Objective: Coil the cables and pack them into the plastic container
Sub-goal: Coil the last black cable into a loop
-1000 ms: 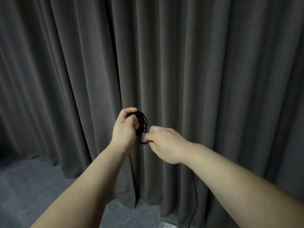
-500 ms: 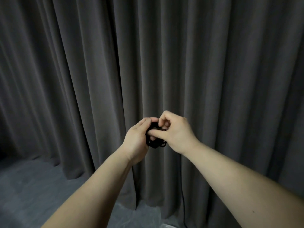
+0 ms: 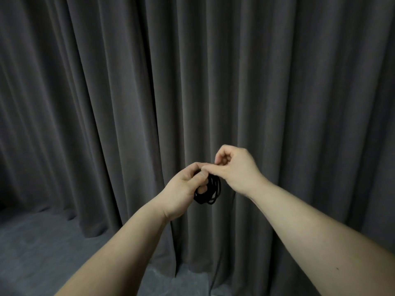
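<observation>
Only the head view here, so that's all there is to go on.

The black cable (image 3: 208, 190) is wound into a small bundle of loops, held up in mid air in front of the curtain, nothing under it but the floor far below. The loops stand roughly upright, so the long axis of the oval runs top to bottom with a slight lean, and the bundle is seen partly edge-on, its flat face turned toward the left hand. The bottom of the loops hangs free below the fingers. A thin dark strand seems to trail down from under the right wrist toward the floor, but it's hard to separate from the curtain folds, so I can't say for sure.

Left hand (image 3: 183, 189) has its fingers curled through and around the bundle, thumb on top, clamped on it. Right hand (image 3: 235, 169) is just beside it and a bit higher, thumb and forefinger tip pinched together right at the top of the coil where they meet the left thumb. The other right fingers are curled into the palm. What exactly sits in that pinch is too hidden to tell; it looks like a bit of cable.

Behind everything is a dark grey curtain (image 3: 106, 103) with heavy vertical pleats, filling most of the view. It reaches a grey carpet-like floor (image 3: 38, 248), which shows in the lower left and a strip at the bottom middle. Lighting is dim.
</observation>
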Action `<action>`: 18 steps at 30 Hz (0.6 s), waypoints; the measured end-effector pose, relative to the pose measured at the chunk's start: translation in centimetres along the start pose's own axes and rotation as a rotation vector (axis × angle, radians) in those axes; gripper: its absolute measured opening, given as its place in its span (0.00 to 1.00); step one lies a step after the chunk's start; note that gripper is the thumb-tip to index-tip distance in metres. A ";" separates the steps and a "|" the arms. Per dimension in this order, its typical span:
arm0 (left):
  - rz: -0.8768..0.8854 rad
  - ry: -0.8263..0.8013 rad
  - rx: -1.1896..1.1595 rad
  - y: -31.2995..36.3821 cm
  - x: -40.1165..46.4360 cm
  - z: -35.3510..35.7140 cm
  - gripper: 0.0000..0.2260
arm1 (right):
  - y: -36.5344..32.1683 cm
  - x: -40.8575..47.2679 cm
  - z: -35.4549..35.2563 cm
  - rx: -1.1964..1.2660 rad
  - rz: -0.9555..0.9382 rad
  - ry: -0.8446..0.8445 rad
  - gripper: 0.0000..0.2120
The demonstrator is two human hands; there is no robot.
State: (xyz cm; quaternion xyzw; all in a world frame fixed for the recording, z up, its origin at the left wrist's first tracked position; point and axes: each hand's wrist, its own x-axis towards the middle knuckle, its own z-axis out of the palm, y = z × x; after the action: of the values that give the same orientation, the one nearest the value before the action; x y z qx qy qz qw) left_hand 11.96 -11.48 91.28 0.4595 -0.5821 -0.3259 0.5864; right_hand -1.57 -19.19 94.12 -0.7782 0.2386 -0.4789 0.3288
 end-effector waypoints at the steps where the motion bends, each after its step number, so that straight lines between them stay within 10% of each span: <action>1: 0.019 0.017 -0.008 0.1 0.0 0.2 0.11 | 0.1 0.0 0.0 0.023 0.015 0.022 0.15; 9: 0.046 0.287 -0.274 0.8 -0.1 1.5 0.14 | 0.7 -0.5 0.9 0.313 0.115 0.032 0.07; 18: 0.066 0.341 -0.496 1.7 0.4 2.2 0.14 | 0.2 -2.6 2.0 -0.312 -0.050 0.048 0.20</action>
State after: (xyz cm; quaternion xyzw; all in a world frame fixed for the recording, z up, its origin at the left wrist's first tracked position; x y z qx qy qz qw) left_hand 9.58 -11.60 92.74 0.3311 -0.3925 -0.3570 0.7803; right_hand -0.94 -17.00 91.75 -0.8139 0.2984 -0.4624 0.1862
